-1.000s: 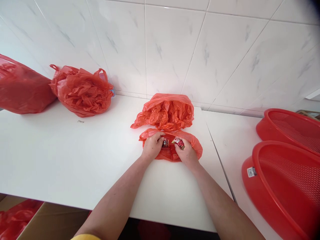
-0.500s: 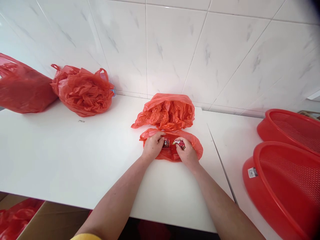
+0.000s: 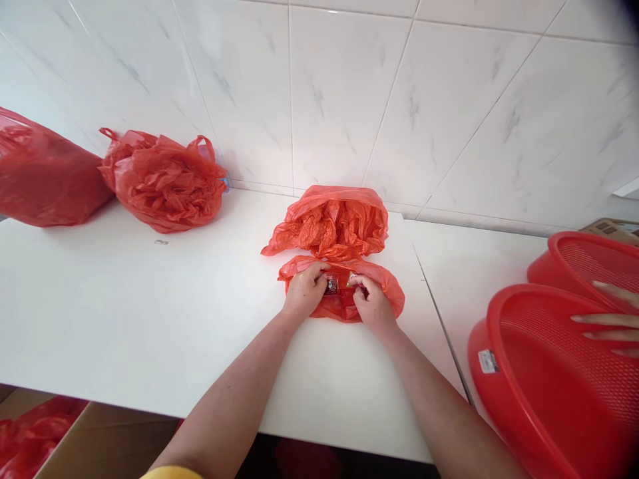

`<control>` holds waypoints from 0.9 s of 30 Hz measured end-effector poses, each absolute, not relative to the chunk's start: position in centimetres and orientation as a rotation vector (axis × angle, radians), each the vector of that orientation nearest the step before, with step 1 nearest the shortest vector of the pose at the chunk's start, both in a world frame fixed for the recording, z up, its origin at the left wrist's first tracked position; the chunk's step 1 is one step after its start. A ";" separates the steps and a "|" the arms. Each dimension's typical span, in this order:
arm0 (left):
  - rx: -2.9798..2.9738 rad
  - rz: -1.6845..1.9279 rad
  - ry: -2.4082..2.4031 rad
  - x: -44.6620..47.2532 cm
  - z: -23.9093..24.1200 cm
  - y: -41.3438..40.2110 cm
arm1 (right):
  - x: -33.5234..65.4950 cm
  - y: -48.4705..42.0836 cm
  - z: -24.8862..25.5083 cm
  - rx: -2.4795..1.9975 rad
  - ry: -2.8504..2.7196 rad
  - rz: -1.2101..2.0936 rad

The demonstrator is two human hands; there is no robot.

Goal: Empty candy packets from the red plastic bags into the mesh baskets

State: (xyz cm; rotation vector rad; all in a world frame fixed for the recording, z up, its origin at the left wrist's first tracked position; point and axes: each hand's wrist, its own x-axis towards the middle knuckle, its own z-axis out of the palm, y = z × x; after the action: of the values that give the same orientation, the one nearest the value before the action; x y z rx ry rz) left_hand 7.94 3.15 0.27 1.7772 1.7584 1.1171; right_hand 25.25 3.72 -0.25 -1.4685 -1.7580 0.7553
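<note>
A red plastic bag lies with its mouth spread toward me on the white table. My left hand is closed on the bag's left side, thumb and fingertips at its edge. Right beside that thumb, inside the bag, is a small dark wrapped packet. My right hand reaches into the mouth from the right with curled fingers. At its fingertips shows a bit of a small shiny wrapped packet, mostly hidden by the fingers. Just behind lies another red plastic bag, stuffed with crumpled red film.
Two red perforated plastic baskets stand at right, another person's hand over them. Full red bags sit at the back left. A cardboard box is below the front left edge. A tiled wall closes the back.
Another person's hand has appeared at the right, and the baskets have shifted. My right fingers have moved over the small wrapped packet, so less of it shows. My left hand stays put.
</note>
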 end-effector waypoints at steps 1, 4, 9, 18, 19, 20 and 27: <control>1.776 1.115 1.760 7.9 0.3 3.1 | 25.3 3.7 -0.3 -1.455 -1.760 0.759; 1.773 1.110 1.753 8.0 0.3 3.1 | 25.3 3.9 -0.7 -1.385 -1.775 0.762; 1.769 1.112 1.742 8.0 0.4 3.1 | 25.4 4.1 -1.0 -1.334 -1.800 0.745; 1.767 1.126 1.732 8.0 0.3 3.1 | 25.3 3.9 -0.8 -1.340 -1.781 0.756; 1.767 1.123 1.731 8.0 0.3 3.1 | 25.3 3.9 -0.8 -1.337 -1.777 0.758; 1.766 1.119 1.729 8.0 0.3 3.1 | 25.3 3.9 -0.7 -1.329 -1.773 0.762; 1.742 1.128 1.723 8.0 0.4 3.1 | 25.1 3.6 0.0 -1.308 -1.728 0.796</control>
State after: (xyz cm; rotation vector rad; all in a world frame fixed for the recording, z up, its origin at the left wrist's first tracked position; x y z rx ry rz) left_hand 7.96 3.10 0.39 1.7420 1.7230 1.1277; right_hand 25.13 3.57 0.01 -1.3080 -1.7277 0.7960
